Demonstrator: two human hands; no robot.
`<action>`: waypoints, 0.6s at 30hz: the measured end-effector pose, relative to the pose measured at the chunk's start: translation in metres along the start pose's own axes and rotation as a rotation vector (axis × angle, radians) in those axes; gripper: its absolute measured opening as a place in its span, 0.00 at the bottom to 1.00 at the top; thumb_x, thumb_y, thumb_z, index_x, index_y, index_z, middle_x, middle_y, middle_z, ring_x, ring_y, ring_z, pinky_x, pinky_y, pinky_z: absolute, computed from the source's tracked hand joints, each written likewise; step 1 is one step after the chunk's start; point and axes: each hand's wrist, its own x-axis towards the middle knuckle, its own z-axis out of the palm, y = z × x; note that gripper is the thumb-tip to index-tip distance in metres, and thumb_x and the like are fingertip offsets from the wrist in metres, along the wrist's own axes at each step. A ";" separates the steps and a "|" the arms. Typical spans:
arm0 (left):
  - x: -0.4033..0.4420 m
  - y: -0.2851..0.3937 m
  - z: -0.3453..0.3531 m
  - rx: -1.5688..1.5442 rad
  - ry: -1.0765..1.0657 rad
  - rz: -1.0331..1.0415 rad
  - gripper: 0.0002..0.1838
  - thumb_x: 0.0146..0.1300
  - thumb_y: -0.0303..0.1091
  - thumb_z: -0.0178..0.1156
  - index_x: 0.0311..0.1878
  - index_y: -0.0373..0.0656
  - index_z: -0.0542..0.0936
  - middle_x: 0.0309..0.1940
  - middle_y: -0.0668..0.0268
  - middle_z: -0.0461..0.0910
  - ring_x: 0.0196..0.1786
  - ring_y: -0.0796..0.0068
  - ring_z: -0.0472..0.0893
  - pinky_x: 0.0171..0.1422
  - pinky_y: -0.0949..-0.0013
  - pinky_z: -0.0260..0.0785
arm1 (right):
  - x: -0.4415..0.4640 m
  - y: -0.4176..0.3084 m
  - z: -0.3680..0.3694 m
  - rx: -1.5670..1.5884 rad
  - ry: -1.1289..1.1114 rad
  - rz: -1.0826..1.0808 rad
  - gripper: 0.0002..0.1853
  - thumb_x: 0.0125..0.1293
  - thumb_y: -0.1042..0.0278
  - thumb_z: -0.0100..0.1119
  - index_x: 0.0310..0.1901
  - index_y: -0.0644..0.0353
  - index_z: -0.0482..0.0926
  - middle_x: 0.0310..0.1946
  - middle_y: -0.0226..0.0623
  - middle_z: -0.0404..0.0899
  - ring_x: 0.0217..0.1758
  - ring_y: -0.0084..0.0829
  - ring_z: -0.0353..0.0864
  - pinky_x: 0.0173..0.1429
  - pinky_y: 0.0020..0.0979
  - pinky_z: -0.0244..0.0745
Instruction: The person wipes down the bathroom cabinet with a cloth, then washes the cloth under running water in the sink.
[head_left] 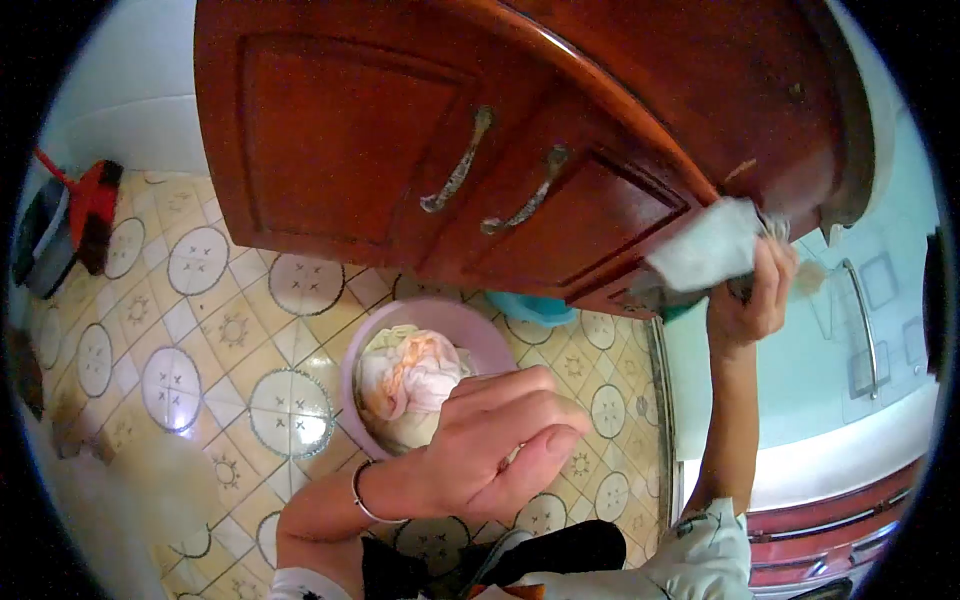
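My right hand [760, 290] is raised at the right front edge of the dark red wooden cabinet [340, 140]. Its fingers are closed on a white cloth [705, 245], which is blurred and hangs out to the left against the cabinet's edge. My left hand [510, 440], with a thin bracelet at the wrist, is held above the floor with its fingers curled closed. What it grips, if anything, is hidden. Below and behind it stands a pink basin [362, 345] with crumpled white, pink and orange cloth [415, 370] in it.
A blue basin [535, 308] sits partly under the cabinet. Two metal handles [465, 165] stick out from the cabinet doors. At far left are a red broom [98, 215] and a dustpan [45, 240]. To the right is a pale glass door [820, 370] with a metal handle. The floor [250, 340] is patterned tile.
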 end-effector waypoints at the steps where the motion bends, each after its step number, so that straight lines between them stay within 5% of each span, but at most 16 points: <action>1: 0.000 -0.001 -0.002 -0.009 0.005 0.005 0.04 0.53 0.19 0.53 0.32 0.34 0.76 0.22 0.62 0.70 0.18 0.69 0.68 0.22 0.70 0.59 | -0.006 0.001 -0.003 -0.002 -0.006 -0.010 0.22 0.41 0.81 0.65 0.43 0.65 0.78 0.39 0.43 0.78 0.41 0.42 0.75 0.45 0.38 0.71; 10: -0.003 0.004 -0.009 0.034 -0.035 -0.103 0.05 0.55 0.21 0.51 0.32 0.34 0.77 0.22 0.62 0.72 0.23 0.72 0.72 0.28 0.72 0.62 | 0.016 -0.027 0.002 -0.141 -0.039 0.242 0.22 0.42 0.85 0.63 0.44 0.67 0.77 0.39 0.45 0.77 0.42 0.43 0.76 0.49 0.36 0.72; 18: 0.000 -0.004 0.056 0.050 0.030 0.074 0.04 0.50 0.23 0.58 0.26 0.38 0.72 0.22 0.61 0.68 0.22 0.63 0.72 0.25 0.65 0.64 | 0.084 -0.065 0.047 -0.034 -0.018 -0.001 0.23 0.40 0.81 0.63 0.44 0.60 0.80 0.40 0.38 0.78 0.43 0.38 0.76 0.50 0.34 0.72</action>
